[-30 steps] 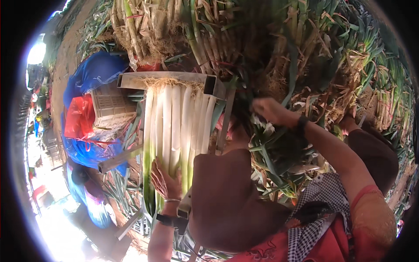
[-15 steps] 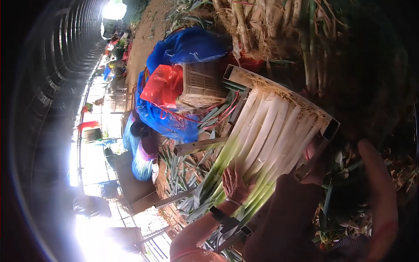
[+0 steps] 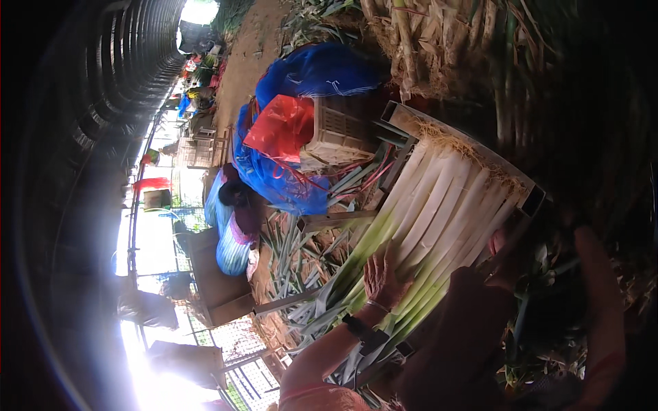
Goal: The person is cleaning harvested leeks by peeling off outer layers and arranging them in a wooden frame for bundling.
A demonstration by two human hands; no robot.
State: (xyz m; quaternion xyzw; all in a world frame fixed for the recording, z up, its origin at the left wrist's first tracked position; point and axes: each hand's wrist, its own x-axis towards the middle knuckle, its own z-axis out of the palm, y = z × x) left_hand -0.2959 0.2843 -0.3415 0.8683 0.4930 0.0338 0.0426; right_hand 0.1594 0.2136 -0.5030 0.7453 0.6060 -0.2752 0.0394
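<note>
Ribbed tunnel walls (image 3: 89, 103) curved up along the far left, above a stretch of glare. Close before the person, a row of leeks (image 3: 439, 219) lay side by side in a frame (image 3: 401, 118), white shanks toward its far end bar, green parts toward the person. Their roots (image 3: 439, 133) bunched along that bar. Across the stalks, where white turned green, rested the left hand (image 3: 384, 279), palm down, fingers loosely spread and closed round nothing that showed. Past the frame's right side, the right forearm (image 3: 603, 294) reached into deep shadow; the right hand was lost there, so whether it grasped anything could not be told. By the look of it, the step in hand was steadying the row under one palm while the other arm reached aside; the next move seemed to call for a light palm, so that the shanks would lie parallel and the roots even. One trousered knee (image 3: 445, 335) stood close by the frame. Beyond the frame's left side, loose leaves (image 3: 295, 250) littered the ground near a crate (image 3: 339, 133), with a red bag (image 3: 279, 127) against it and blue netting (image 3: 315, 68) about both. Farther left, a co-worker (image 3: 223, 222) in blue was near the netting.
</note>
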